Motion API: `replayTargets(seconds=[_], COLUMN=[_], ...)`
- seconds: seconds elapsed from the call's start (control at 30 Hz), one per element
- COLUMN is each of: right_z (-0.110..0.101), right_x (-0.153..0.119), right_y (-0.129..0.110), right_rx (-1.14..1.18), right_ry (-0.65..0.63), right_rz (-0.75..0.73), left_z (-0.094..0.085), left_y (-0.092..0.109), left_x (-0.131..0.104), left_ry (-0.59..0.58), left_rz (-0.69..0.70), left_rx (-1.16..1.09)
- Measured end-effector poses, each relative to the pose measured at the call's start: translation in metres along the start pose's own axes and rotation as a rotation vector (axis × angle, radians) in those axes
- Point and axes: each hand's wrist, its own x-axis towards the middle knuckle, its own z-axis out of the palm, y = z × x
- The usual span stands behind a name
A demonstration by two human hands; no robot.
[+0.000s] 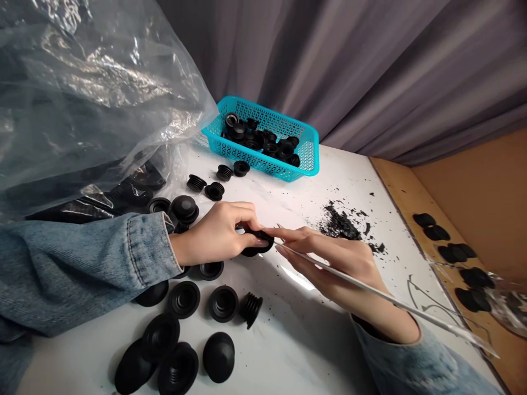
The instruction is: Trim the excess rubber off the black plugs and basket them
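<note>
My left hand [220,233] is closed, pinching a round black rubber plug [257,248] with a wide rim between thumb and fingers, just above the white table. My right hand [325,258] is closed around a long, thin, pale metal tool [370,286]. Its front end meets the plug's edge, while its back end runs along my right forearm. A small pointed tip shows above my right index finger; which part it belongs to I cannot tell. My fingers hide part of the plug. Several similar plugs, such as a ribbed one [251,309], lie around my left hand.
A turquoise basket [263,160] holding several black plugs stands at the back. Black shavings [341,222] are heaped beyond my right hand. On the left bulges a large clear plastic bag [102,99]. Black round pieces [436,232] sit on the wooden ledge [395,186] at right.
</note>
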Motion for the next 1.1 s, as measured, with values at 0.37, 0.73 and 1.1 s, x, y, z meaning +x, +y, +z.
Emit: replayTargets(seconds=[0.37, 0.73, 1.1], right_z=[0.002, 0.009, 0.037], right_x=[-0.001, 0.001, -0.009], right_y=[0.003, 0.001, 0.014], right_rx=[0.032, -0.098, -0.365], right_ry=[-0.015, 0.036, 0.096], right_rz=[0.007, -0.151, -0.353], left_z=[0.000, 0.000, -0.001], left_y=[-0.001, -0.001, -0.002], left_x=[0.001, 0.003, 0.005], left_ry=[-0.029, -0.058, -0.101], left_rz=[-0.101, -0.177, -0.300], left_rx=[-0.049, -0.065, -0.102])
